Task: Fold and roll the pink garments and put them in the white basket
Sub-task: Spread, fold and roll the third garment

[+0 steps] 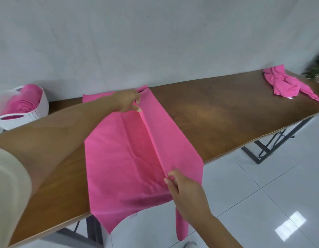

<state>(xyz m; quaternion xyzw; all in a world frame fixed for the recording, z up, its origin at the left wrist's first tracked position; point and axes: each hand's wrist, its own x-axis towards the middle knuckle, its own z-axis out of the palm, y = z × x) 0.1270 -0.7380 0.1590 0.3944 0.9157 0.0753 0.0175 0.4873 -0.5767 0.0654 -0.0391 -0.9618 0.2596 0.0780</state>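
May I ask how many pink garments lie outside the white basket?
2: one spread garment in the middle of the table, one crumpled heap at its right end; the heap may hide more.

Table (217, 111): long brown wooden top — black metal legs (250, 155).
Plant (316, 68): green leaves, blurred, right edge.
Floor (262, 212): glossy white tiles.
Wall (155, 42): pale grey.

1. No words, brands, numbers or signs can be read anywhere.
2. A small white tag (290, 98) sits at the near edge of the crumpled pink garment (280, 81); any print on it is too small to tell.
3. The spread pink garment (119, 158) shows plain cloth only.
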